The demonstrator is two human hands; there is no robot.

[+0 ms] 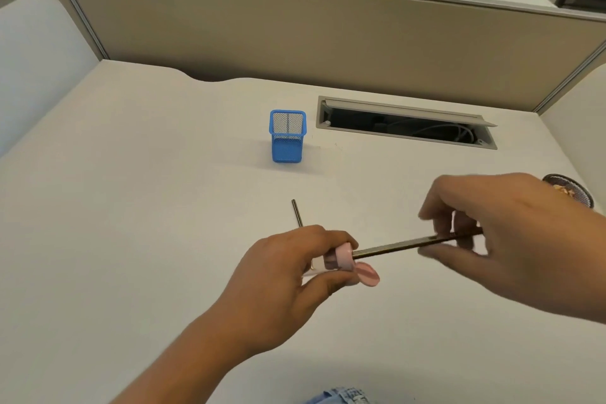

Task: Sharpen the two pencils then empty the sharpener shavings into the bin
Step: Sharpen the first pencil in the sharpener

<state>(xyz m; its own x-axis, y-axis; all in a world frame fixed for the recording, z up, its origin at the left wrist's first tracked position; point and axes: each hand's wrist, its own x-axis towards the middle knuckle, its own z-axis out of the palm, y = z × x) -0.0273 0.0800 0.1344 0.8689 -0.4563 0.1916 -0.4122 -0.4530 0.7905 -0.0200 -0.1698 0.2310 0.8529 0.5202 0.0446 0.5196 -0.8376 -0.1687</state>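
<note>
My left hand grips a pink sharpener with its pink lid hanging open below. A dark pencil has its tip inside the sharpener, and my right hand pinches its far end between blurred fingertips. A second dark pencil lies on the desk behind my left hand, its near part hidden by the hand. A small dark mesh bin with wood shavings in it stands at the right, partly hidden by my right wrist.
A blue mesh pen holder stands upright at the desk's middle back. An open cable tray with wires is set into the desk behind it. A beige partition closes the far side.
</note>
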